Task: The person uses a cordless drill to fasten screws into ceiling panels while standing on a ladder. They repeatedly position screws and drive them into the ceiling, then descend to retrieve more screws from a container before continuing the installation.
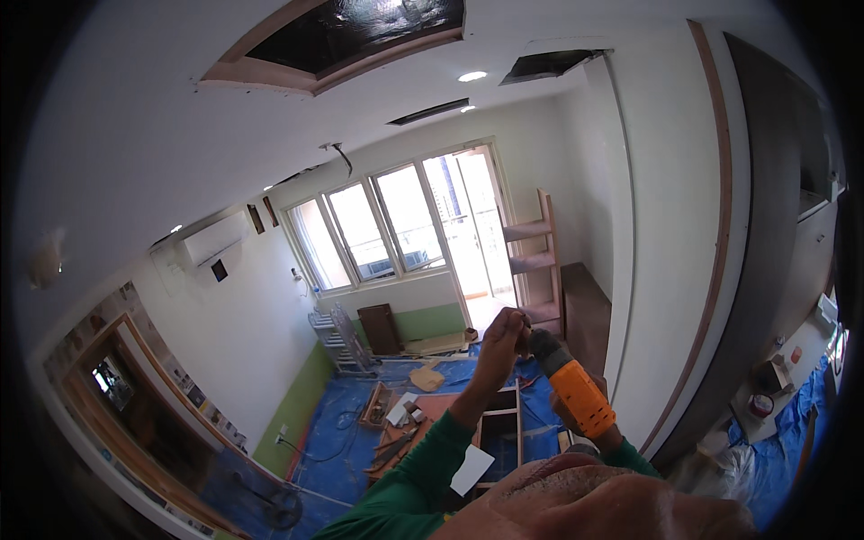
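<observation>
My left hand is raised in the middle of the view, its fingers pinched at the tip of an orange-and-black cordless drill; whatever is between those fingertips is too small to make out. The drill points up and toward the left, its front end touching or very near those fingers. My right hand is wrapped round the drill's handle, mostly hidden behind the orange body. Both forearms are in green sleeves.
A ceiling with cut openings hangs overhead. Below, blue sheeting carries boards, a wooden frame and a tray. A folded ladder, wooden shelf unit and windows are beyond; dark cabinetry is at right.
</observation>
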`<action>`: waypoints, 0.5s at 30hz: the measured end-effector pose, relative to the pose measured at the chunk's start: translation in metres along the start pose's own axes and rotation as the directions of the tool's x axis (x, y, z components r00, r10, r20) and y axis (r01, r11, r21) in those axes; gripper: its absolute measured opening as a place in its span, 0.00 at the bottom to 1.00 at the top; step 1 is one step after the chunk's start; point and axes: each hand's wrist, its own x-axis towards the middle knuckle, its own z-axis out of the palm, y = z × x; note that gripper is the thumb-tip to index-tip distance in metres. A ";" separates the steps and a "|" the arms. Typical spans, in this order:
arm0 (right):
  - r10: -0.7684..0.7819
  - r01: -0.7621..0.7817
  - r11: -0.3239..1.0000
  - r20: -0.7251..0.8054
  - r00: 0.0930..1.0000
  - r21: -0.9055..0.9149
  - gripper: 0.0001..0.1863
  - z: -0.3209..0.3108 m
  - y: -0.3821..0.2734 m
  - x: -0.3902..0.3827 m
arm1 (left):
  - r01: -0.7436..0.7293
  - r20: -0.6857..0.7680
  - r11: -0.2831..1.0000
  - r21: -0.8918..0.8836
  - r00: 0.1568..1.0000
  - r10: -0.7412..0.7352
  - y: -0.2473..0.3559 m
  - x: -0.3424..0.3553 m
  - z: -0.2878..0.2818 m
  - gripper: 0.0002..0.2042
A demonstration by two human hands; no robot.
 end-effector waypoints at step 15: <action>0.231 -0.224 0.550 0.111 0.967 0.805 0.17 0.001 -0.019 0.037 | 0.088 0.171 0.871 -0.484 0.985 -0.005 0.074 0.075 0.008 0.11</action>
